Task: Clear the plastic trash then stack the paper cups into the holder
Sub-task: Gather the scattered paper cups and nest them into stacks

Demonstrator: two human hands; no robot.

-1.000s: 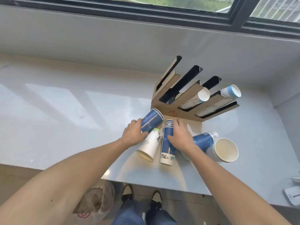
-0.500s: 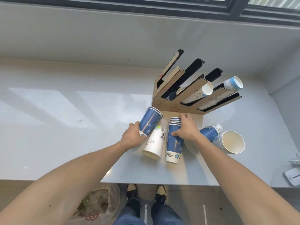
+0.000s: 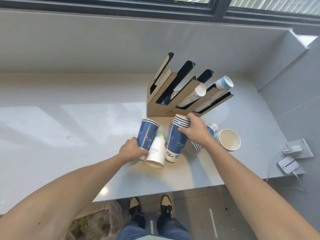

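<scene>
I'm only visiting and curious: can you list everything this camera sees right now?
cup holder: one, brown and black, back of the counter, some cups in its slots
blue cup stacks: two, one in each hand
white cup: one, lying between them
open cup stack: one, white inside, right
counter: one, pale grey
white device: one, counter's right edge
bag: one, clear, on the floor
left hand, right hand: gripping the stacks

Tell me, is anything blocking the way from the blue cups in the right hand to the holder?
Nothing visible does. The right hand grips the blue cup stack just in front of the holder, whose left slots look open; the two right slots already hold cups.
</scene>
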